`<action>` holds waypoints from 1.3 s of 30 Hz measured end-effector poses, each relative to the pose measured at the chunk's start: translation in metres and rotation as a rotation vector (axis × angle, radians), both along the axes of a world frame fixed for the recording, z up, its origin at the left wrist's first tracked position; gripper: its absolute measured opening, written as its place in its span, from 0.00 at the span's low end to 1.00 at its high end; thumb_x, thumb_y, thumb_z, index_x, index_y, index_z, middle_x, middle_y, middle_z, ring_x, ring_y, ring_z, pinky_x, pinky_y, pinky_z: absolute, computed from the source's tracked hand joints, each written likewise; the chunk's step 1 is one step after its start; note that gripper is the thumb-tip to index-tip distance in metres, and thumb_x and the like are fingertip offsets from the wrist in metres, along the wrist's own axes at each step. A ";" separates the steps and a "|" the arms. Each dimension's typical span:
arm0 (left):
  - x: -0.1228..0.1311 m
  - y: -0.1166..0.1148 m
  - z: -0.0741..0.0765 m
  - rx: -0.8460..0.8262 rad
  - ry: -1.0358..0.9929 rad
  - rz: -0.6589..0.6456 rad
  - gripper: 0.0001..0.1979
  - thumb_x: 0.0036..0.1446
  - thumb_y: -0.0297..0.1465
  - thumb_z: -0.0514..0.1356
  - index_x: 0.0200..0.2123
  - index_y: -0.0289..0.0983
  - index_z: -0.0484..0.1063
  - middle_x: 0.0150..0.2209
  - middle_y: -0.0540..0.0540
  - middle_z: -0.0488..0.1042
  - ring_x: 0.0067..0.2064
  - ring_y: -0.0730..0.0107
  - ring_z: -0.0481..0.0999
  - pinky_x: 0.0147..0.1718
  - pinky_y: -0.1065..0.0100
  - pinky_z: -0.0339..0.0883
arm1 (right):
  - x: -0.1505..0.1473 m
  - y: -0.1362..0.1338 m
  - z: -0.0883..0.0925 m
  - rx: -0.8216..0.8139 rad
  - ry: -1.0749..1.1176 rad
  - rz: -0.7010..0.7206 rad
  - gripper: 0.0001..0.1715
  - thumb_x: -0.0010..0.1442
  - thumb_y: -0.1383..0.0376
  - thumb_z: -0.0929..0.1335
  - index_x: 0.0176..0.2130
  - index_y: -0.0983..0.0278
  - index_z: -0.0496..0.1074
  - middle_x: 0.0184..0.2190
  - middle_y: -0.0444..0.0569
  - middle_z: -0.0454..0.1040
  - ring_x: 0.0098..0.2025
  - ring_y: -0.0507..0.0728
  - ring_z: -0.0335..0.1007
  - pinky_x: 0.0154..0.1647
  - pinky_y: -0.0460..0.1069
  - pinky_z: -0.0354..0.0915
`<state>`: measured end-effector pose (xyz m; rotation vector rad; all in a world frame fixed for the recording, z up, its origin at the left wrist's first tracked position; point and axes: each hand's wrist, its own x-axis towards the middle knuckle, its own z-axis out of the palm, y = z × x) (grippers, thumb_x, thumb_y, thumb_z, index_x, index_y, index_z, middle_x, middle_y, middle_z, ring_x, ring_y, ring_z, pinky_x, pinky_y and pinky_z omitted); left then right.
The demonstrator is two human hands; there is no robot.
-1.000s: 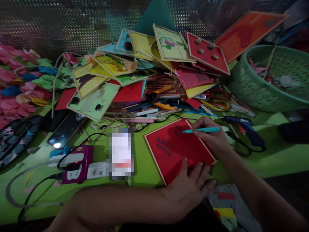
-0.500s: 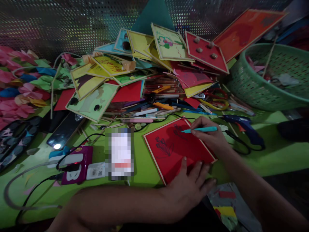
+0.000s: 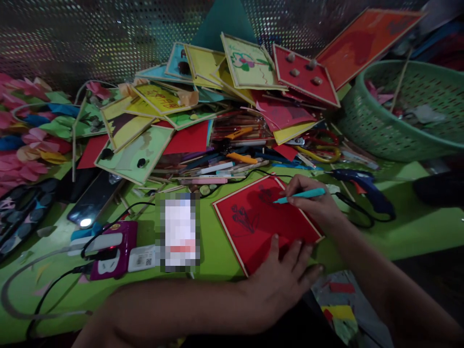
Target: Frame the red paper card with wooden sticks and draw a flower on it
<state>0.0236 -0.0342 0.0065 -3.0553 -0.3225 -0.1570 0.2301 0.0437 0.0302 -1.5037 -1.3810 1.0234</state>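
Observation:
A red card [image 3: 268, 227] edged with thin pale wooden sticks lies on the green table in front of me. It bears dark line drawings of flowers, one group at its left and another near the top. My right hand [image 3: 311, 195] pinches a turquoise pen [image 3: 308, 194], whose tip is at the card beside the upper drawing. With fingers spread, my left hand [image 3: 282, 280] rests flat on the card's lower edge. Left of the card lies a phone [image 3: 180, 232], its screen blurred out.
Framed coloured cards [image 3: 250, 63] pile up at the back, above pens and sticks. A green basket [image 3: 406, 116] and a blue glue gun [image 3: 366, 188] sit at the right. A magenta power strip [image 3: 128, 241] with cables, a lit phone [image 3: 96, 200] and paper petals [image 3: 29, 150] occupy the left.
The pen tip has shifted slightly right and down across the red card. My left hand stays in place on the card. The whole view has moved a little.

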 end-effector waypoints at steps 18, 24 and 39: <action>-0.002 0.001 0.003 0.035 0.003 0.012 0.27 0.68 0.34 0.49 0.68 0.48 0.58 0.72 0.41 0.56 0.69 0.51 0.61 0.58 0.40 0.61 | 0.004 0.000 -0.006 0.070 -0.011 -0.071 0.05 0.54 0.63 0.73 0.31 0.58 0.73 0.30 0.45 0.73 0.34 0.59 0.69 0.36 0.53 0.63; -0.002 0.000 0.001 0.027 -0.011 0.016 0.27 0.68 0.33 0.49 0.68 0.48 0.59 0.72 0.41 0.57 0.69 0.51 0.60 0.58 0.38 0.60 | 0.002 0.001 -0.004 0.093 -0.046 -0.049 0.04 0.54 0.65 0.73 0.31 0.58 0.73 0.29 0.43 0.72 0.31 0.56 0.66 0.34 0.52 0.60; -0.001 0.001 0.003 0.030 0.016 0.009 0.27 0.68 0.33 0.47 0.69 0.48 0.57 0.72 0.40 0.56 0.70 0.50 0.59 0.59 0.38 0.59 | 0.000 0.003 -0.003 0.087 -0.074 -0.045 0.04 0.55 0.65 0.72 0.31 0.60 0.72 0.28 0.43 0.71 0.30 0.55 0.65 0.33 0.51 0.59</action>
